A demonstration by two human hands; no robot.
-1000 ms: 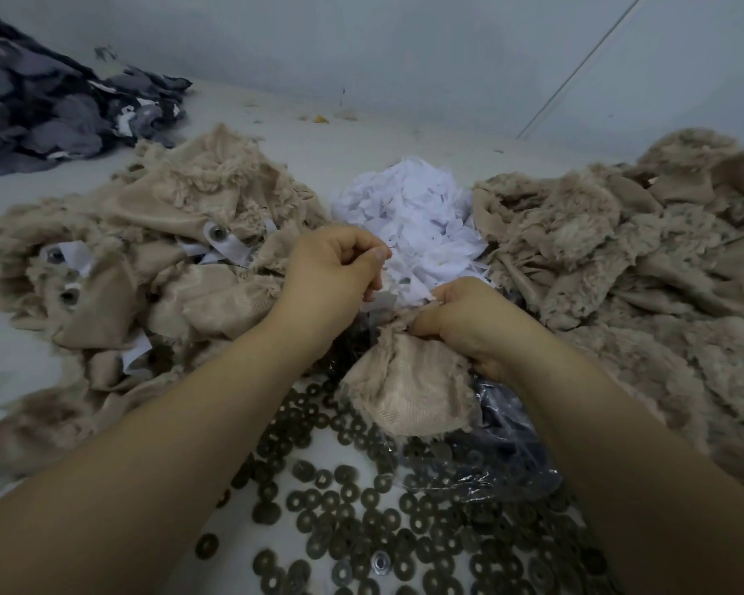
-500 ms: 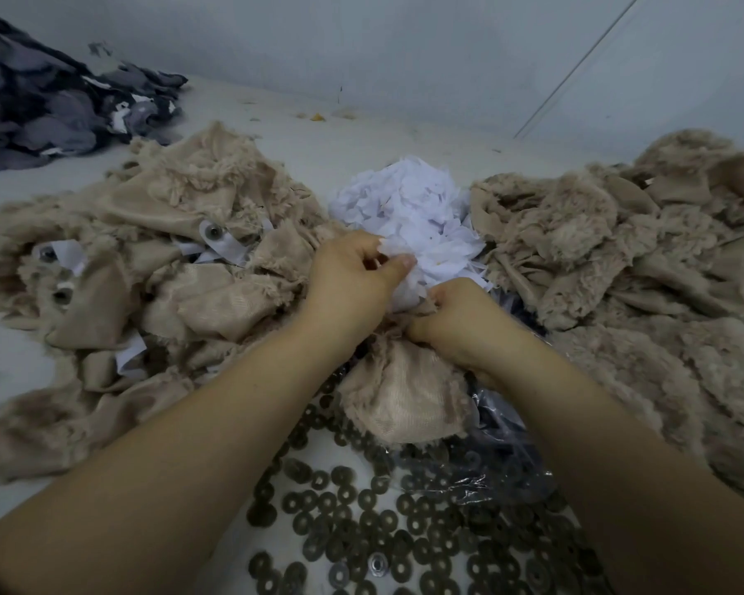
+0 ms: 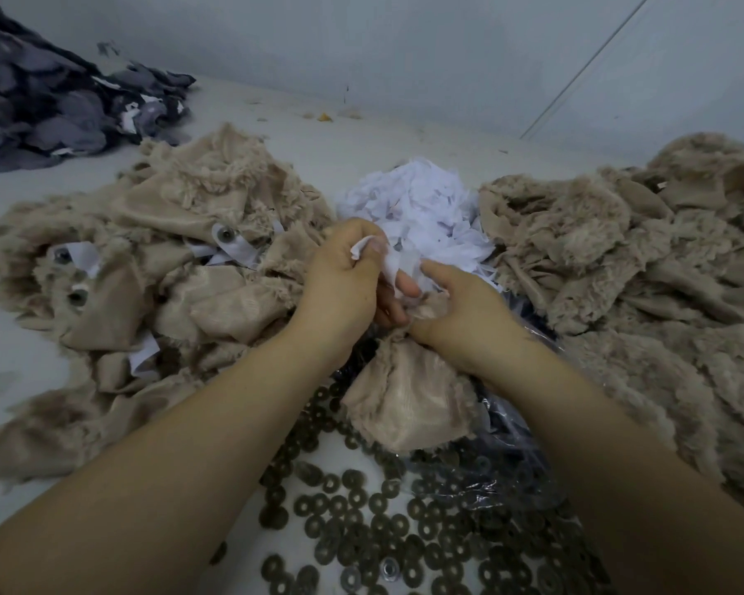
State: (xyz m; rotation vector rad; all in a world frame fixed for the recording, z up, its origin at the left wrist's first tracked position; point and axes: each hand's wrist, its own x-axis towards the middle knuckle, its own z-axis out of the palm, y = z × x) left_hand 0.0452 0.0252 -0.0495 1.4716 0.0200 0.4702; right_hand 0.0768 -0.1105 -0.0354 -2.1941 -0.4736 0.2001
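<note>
Left hand (image 3: 344,277) and right hand (image 3: 460,311), meeting at the centre of the view above the table (image 3: 1,358). The left hand is closed: thumb and curled fingers pinch a white strip (image 3: 387,261), whose upper end shows above the thumb and whose lower end runs down toward the right hand. The right hand is also closed, gripping the bunched top of a beige plush piece (image 3: 409,405); one of its fingers points up and touches the strip. The plush piece hangs directly below the two hands, its smooth backing toward the camera, its top edge caught between them (how it is folded inside the grip cannot be told).

Just behind the hands lies a heap of white strips (image 3: 426,208). To the left of it, a pile of beige plush (image 3: 181,199), several pieces bearing a strip with a round eye (image 3: 224,236). To the right, a second plush pile (image 3: 619,259). Below the forearms, dark ring washers (image 3: 361,508) are scattered over the table, some lying in a clear plastic bag (image 3: 503,444) under the right forearm. At far left, against the wall (image 3: 404,45), a heap of dark grey fabric (image 3: 52,105), well apart from the hands.
</note>
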